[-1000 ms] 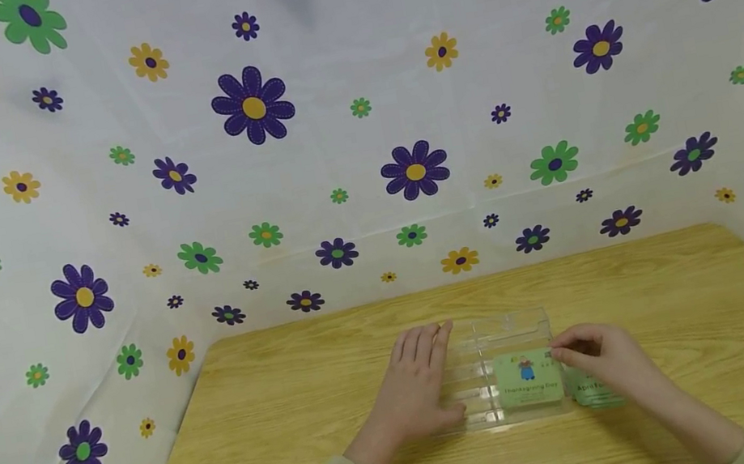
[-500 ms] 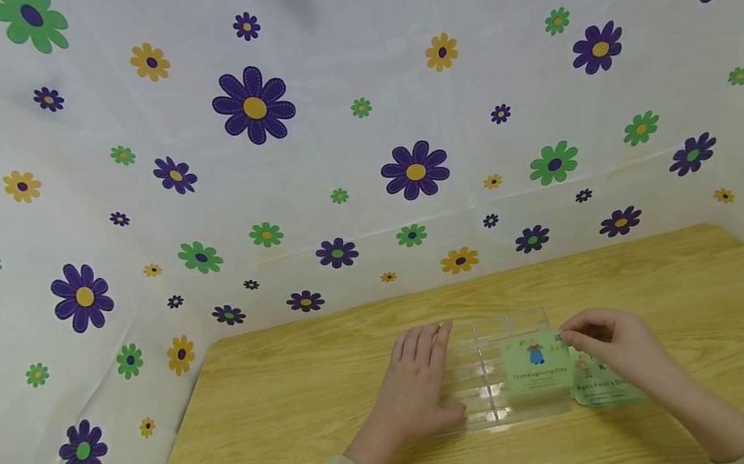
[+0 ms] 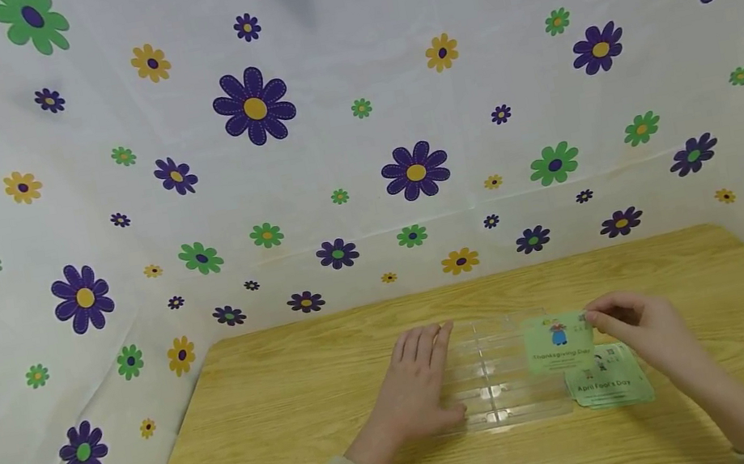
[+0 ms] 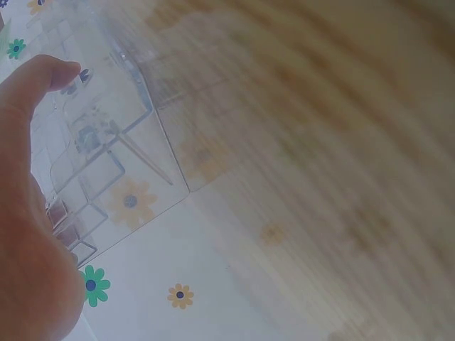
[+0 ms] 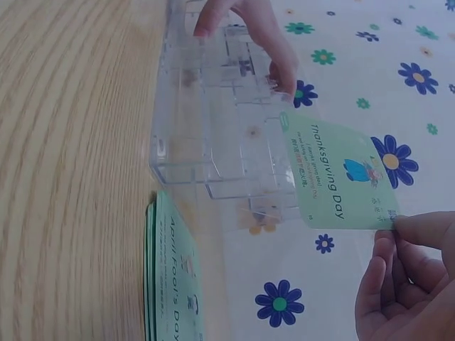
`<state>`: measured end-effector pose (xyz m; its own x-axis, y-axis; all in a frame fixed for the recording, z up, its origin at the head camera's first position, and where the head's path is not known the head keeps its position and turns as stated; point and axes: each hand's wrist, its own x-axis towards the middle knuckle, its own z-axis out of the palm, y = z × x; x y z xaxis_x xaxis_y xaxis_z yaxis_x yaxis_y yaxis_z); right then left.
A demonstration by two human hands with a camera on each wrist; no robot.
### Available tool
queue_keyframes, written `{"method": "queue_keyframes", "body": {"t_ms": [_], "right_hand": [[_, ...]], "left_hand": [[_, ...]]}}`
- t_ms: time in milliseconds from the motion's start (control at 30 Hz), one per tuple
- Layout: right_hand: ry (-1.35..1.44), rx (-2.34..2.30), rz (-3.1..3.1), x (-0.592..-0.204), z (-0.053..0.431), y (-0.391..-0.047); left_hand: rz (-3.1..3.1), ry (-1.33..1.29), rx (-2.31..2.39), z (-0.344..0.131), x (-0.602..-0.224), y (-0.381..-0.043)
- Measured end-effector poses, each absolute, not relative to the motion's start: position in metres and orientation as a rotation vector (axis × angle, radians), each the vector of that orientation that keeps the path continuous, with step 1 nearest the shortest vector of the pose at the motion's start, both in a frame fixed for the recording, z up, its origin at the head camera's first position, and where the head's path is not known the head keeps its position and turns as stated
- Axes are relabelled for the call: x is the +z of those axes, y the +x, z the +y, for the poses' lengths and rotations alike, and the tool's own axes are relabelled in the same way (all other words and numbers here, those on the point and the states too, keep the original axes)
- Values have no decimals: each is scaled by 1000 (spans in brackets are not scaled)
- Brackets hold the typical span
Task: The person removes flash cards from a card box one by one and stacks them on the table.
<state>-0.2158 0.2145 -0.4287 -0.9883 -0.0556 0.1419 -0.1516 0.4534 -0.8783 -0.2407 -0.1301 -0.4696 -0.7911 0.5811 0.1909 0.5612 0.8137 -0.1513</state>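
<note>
Between thumb and fingers my right hand (image 3: 642, 326) pinches the upper right corner of a green Thanksgiving Day card (image 3: 559, 344). In the right wrist view the card (image 5: 341, 174) hangs in the air above a clear plastic tiered card rack (image 5: 220, 156). My left hand (image 3: 414, 393) rests on the left part of the rack (image 3: 476, 395), fingers towards its back edge and thumb near its front. On the table, just right of the rack, lies a small stack of green cards (image 3: 607, 381), an April Fool's Day card on top.
Everything stands on a wood-grain table (image 3: 284, 411). A white cloth with printed flowers (image 3: 329, 149) hangs behind it and at both sides. In the left wrist view the rack's stepped clear end (image 4: 121, 149) shows beside the thumb.
My right hand has lifted the Thanksgiving Day card up and to the right, off the rack's right section. More of the April Fool's Day stack now shows. My left hand stays put.
</note>
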Motion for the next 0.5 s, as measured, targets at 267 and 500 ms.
{"method": "queue_keyframes", "body": {"t_ms": [267, 500], "right_hand": [[153, 1570, -2609, -428, 221, -215], [136, 1580, -2587, -429, 224, -215]], "left_hand": [[-2779, -882, 136, -130, -469, -240], [-2777, -887, 148, -131, -469, -240]]}}
